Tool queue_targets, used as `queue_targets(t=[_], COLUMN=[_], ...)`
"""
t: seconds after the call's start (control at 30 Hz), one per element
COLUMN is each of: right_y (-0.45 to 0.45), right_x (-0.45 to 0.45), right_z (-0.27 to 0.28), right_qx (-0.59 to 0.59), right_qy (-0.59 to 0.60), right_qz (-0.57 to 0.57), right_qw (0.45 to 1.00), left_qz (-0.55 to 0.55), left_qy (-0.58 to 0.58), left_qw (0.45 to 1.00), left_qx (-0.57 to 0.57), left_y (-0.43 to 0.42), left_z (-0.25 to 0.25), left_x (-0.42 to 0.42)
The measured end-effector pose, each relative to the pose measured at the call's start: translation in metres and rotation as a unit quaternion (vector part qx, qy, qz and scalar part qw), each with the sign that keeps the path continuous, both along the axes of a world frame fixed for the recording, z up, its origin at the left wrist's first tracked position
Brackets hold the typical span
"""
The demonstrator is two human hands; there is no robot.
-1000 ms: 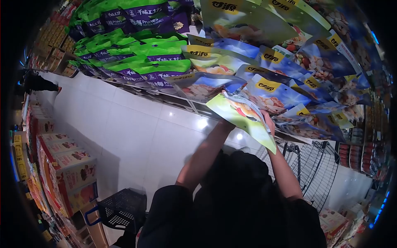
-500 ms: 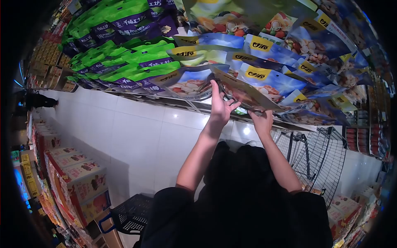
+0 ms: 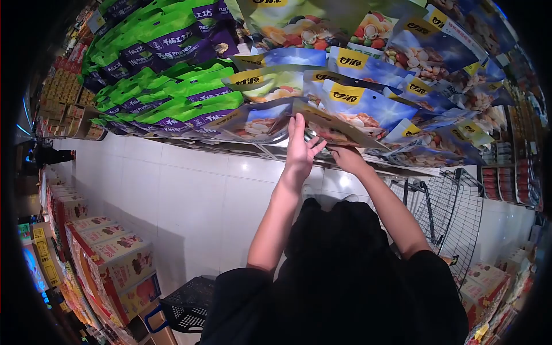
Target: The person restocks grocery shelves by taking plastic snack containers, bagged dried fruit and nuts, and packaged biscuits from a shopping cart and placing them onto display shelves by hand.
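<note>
My left hand [image 3: 300,150] is raised at the shelf's front edge, its fingers apart, against the edge of a grey-blue nut bag [image 3: 259,122]. Just to its right, my right hand [image 3: 347,157] reaches under the lower edge of a brownish bag [image 3: 330,127]; its fingertips are partly hidden, so its grip cannot be made out. Blue bags with yellow labels [image 3: 368,103] stand behind and to the right. Green and purple prune bags [image 3: 198,109] fill the shelf to the left.
A wire shopping cart [image 3: 451,213] stands at the right below the shelf. Stacked boxes [image 3: 115,247] line the lower left, beside a black basket [image 3: 187,302]. A person in dark clothes [image 3: 54,155] is at the far left.
The light-green bag held one second ago is no longer in my hands. My left hand has let go and opened; both hands are now at the front bags. The view has shifted slightly.
</note>
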State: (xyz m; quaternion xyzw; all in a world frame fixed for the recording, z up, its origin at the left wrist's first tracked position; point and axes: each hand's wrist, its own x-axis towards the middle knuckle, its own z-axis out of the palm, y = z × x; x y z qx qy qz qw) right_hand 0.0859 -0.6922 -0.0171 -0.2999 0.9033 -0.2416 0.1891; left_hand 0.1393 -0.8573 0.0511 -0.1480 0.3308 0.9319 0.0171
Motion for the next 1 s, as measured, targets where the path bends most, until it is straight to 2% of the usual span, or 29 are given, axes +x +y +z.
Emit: queue_targets(t=[0.07,0.1,0.17,0.2,0.27,0.3,0.37,0.4,0.47,0.53,0.63,0.67,0.77,0.83,0.9,0.93,1.0], right_y=[-0.001,0.000,0.009,0.015,0.030,0.036,0.051,0.061,0.081,0.105,0.152,0.173,0.242,0.298,0.331,0.342,0.369], right_x=[0.004,0.008,0.027,0.036,0.051,0.055,0.065,0.070,0.081,0.100,0.136,0.150,0.203,0.241,0.273,0.286,0.308], right_z=[0.012,0.019,0.032,0.040,0.053,0.056,0.058,0.058,0.055,0.046,0.037,0.032,0.021,0.006,0.007,0.004,-0.002], right_qx=[0.077,0.074,-0.037,-0.039,-0.141,-0.143,-0.243,-0.245,-0.226,-0.216,-0.165,-0.117,0.005,0.135,0.236,0.233,0.317], right_qy=[-0.061,-0.059,0.010,0.010,0.034,0.036,0.124,0.128,0.058,0.076,0.101,0.136,0.174,0.260,0.249,0.247,0.195], right_qz=[0.018,0.018,-0.020,-0.019,-0.149,-0.152,-0.192,-0.201,-0.230,-0.262,-0.331,-0.389,-0.558,-0.561,-0.633,-0.647,-0.695], right_qw=[0.995,0.995,0.999,0.999,0.978,0.977,0.943,0.940,0.945,0.937,0.924,0.904,0.811,0.774,0.694,0.683,0.615], left_qz=[0.034,0.037,0.039,0.040,0.045,0.077,0.126,0.117,0.091,0.054,0.014,-0.001,-0.040,-0.088,-0.142,-0.153,-0.232], left_qy=[-0.082,-0.084,-0.091,-0.102,-0.091,-0.119,-0.152,-0.149,-0.147,-0.127,-0.147,-0.151,-0.171,-0.180,-0.192,-0.181,-0.175], left_qw=[0.994,0.994,0.993,0.992,0.992,0.985,0.973,0.974,0.973,0.975,0.968,0.965,0.945,0.931,0.907,0.904,0.876], left_qx=[-0.061,-0.062,-0.064,-0.064,-0.078,-0.094,-0.121,-0.125,-0.156,-0.173,-0.202,-0.214,-0.277,-0.305,-0.347,-0.355,-0.385], left_y=[0.009,0.010,0.007,0.006,0.006,0.008,0.012,0.013,0.018,0.026,0.033,0.033,0.037,0.046,0.058,0.065,0.085], left_z=[0.015,0.007,0.002,0.000,-0.002,-0.003,-0.009,-0.016,-0.033,-0.050,-0.069,-0.077,-0.118,-0.134,-0.144,-0.145,-0.147], left_x=[0.001,0.001,0.008,0.013,0.024,0.028,0.034,0.036,0.041,0.046,0.051,0.054,0.061,0.067,0.071,0.073,0.076])
